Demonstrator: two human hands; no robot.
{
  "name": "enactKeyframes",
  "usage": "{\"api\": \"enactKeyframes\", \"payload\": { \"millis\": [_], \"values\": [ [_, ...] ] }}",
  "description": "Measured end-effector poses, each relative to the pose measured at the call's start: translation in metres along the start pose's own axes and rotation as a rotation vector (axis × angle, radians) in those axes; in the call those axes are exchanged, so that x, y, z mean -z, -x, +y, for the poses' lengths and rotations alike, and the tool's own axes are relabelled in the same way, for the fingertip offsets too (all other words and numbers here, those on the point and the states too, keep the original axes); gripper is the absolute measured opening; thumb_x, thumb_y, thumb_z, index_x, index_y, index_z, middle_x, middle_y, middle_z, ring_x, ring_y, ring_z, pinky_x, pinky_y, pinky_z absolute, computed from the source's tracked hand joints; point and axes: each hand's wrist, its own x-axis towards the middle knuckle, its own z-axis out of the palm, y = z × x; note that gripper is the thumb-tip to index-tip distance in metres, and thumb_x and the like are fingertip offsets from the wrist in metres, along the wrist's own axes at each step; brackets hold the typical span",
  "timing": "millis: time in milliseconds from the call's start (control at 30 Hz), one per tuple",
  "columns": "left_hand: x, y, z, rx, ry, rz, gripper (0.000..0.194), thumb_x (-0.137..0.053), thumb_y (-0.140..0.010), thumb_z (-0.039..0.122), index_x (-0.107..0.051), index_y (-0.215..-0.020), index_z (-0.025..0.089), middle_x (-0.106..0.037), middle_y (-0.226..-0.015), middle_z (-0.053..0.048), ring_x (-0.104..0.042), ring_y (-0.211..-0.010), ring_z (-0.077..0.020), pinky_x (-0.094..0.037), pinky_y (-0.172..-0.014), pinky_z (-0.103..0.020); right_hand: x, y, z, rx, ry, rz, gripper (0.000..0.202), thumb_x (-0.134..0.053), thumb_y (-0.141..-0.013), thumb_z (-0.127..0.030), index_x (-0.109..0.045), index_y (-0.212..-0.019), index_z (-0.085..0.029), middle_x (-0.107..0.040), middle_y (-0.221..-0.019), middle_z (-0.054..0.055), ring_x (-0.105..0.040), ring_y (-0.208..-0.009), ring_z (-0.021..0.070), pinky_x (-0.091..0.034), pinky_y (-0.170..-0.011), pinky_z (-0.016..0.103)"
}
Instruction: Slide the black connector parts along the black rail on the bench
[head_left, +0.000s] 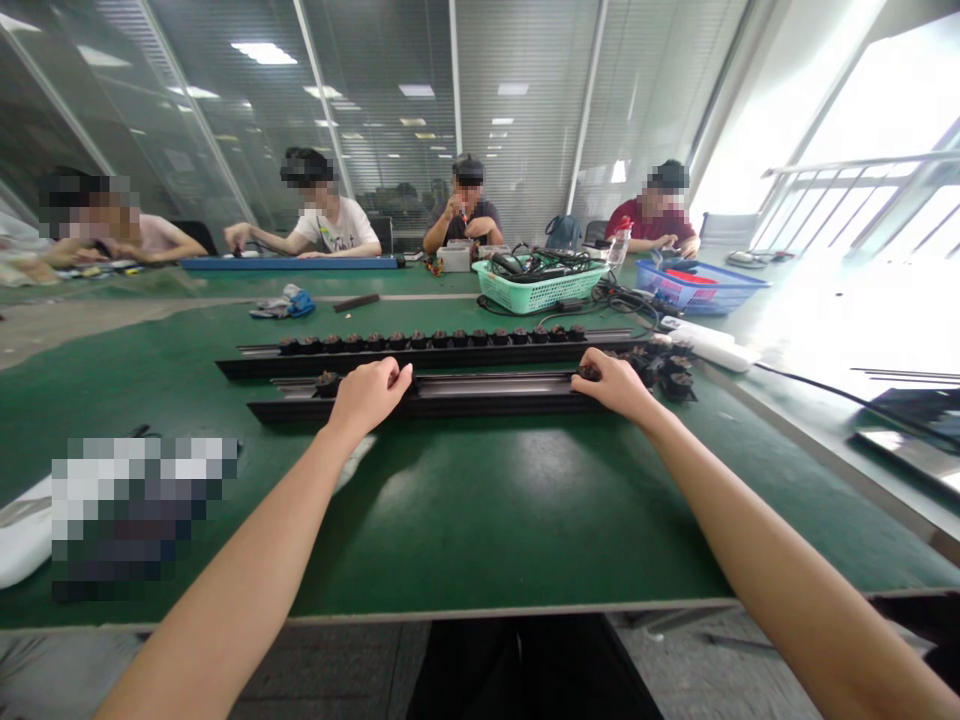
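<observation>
A long black rail [465, 405] with a bright metal channel lies crosswise on the green table in front of me. My left hand [373, 392] is curled over its left half, closed, with a dark bit showing beside the thumb; what the fingers grip is mostly hidden. Just left of that hand, a small black round part [327, 383] sits in the channel. Toward the rail's right end, my right hand [613, 382] is closed on another small black round part [589, 372]. Behind lies a second black rail [247, 369] bearing a row of such parts.
Loose black round parts [677, 382] are heaped right of the rails. Farther back stand a green basket [529, 295] of cables and a blue basket [720, 293]. Gloves [285, 302] and a dark strip [356, 302] lie behind the rails. Several people sit across the table.
</observation>
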Motion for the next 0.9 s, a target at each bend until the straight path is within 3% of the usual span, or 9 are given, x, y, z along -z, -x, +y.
{"api": "enactKeyframes", "payload": {
  "millis": [400, 633, 900],
  "values": [
    [0.0023, 0.0001, 0.0016, 0.017, 0.022, -0.019, 0.046, -0.035, -0.101, 0.052, -0.061, -0.078, 0.022, -0.073, -0.082, -0.009, -0.068, -0.077, -0.0264, -0.038, -0.065, -0.032, -0.0019, 0.0057, 0.0038, -0.095, -0.057, 0.093, 0.033, -0.065, -0.074, -0.052, -0.046, -0.083, -0.027, -0.062, -0.077, 0.001, -0.057, -0.073, 0.0230, -0.039, -0.070, 0.033],
    [0.0022, 0.0000, 0.0008, 0.020, 0.013, -0.027, 0.045, -0.036, -0.100, 0.053, -0.060, -0.078, 0.022, -0.074, -0.083, -0.009, -0.068, -0.077, -0.0262, -0.038, -0.065, -0.032, 0.0004, 0.0049, 0.0062, -0.088, -0.077, 0.070, 0.032, -0.064, -0.074, -0.051, -0.043, -0.080, -0.027, -0.057, -0.073, -0.001, -0.055, -0.071, 0.0223, -0.036, -0.069, 0.033],
    [0.0017, -0.0006, 0.0003, 0.018, 0.001, -0.024, 0.046, -0.035, -0.100, 0.053, -0.063, -0.080, 0.022, -0.075, -0.083, -0.010, -0.070, -0.078, -0.0267, -0.041, -0.065, -0.032, 0.0020, 0.0064, 0.0057, -0.116, 0.037, 0.070, 0.036, -0.060, -0.076, -0.058, -0.046, -0.085, -0.026, -0.063, -0.079, 0.000, -0.061, -0.079, 0.0256, -0.037, -0.089, 0.043]
  ]
}}
